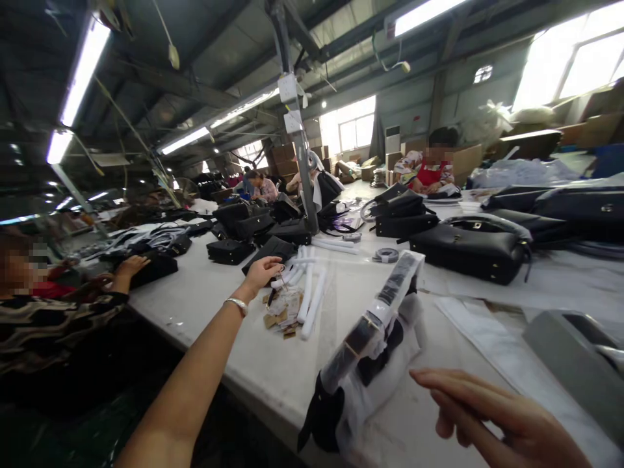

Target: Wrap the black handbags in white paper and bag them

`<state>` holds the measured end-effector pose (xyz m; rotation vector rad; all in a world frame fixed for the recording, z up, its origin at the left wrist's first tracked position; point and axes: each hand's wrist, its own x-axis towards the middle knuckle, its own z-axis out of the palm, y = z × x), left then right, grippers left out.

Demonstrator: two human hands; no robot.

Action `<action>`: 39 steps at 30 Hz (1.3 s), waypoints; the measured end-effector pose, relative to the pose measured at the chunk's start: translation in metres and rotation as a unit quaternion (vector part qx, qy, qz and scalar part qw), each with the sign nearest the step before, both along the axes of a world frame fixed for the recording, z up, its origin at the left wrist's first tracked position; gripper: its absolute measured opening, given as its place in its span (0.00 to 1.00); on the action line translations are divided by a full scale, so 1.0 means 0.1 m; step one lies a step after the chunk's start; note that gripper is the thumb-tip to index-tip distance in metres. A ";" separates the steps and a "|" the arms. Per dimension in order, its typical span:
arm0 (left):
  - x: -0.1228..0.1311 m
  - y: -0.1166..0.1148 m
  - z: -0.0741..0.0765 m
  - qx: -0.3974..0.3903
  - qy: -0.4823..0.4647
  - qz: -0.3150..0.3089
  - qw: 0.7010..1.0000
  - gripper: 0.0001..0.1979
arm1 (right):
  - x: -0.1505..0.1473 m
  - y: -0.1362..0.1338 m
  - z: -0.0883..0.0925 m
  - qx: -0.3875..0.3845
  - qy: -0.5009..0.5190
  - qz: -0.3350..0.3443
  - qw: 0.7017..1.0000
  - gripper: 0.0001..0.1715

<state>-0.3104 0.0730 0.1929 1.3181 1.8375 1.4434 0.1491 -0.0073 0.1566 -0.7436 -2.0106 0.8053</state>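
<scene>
Two hands at a bench of black bags, the left pinching a cord above paper tags

Nearest, at lower right, the right hand [497, 416] hovers with its grip unclosed: fingers straight and together, holding nothing. Just beyond its fingertips, a wrapped bag [381, 357] stands on the white bench [253, 357], its black handle strap [358, 338] covered in clear film and slanting up. A grey box [568, 364] sits at right. Farther in, the left hand [262, 274] reaches out, its grip narrowed to a pinch, apparently on a thin cord [282, 277] above a small pile of tags [285, 312]. White tubes [314, 302] lie just beside the tags. At left, a co-worker's hand [131, 265] touches a black bag [153, 270]. Beyond, more black bags [461, 247] crowd the bench, and a person in a red apron [429, 174] bends over it.
</scene>
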 end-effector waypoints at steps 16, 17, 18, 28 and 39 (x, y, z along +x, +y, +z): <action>2.14 -1.10 1.13 0.142 -0.086 -0.144 0.976 0.19 | -0.92 -0.07 0.64 0.216 0.121 -0.046 0.968 0.43; 2.21 -1.14 1.12 0.135 -0.099 -0.155 0.974 0.19 | -0.89 -0.07 0.62 0.231 0.139 -0.048 0.962 0.38; 2.27 -1.16 1.10 0.128 -0.111 -0.166 0.972 0.18 | -0.85 -0.07 0.61 0.244 0.158 -0.041 0.956 0.32; 2.44 -1.17 0.89 0.074 -0.155 -0.217 0.961 0.18 | -0.32 -0.02 0.74 0.011 0.230 -0.061 0.971 0.10; 2.60 -1.25 0.78 0.130 0.083 -0.221 0.963 0.26 | -0.17 0.00 0.71 0.183 0.105 -0.189 0.959 0.11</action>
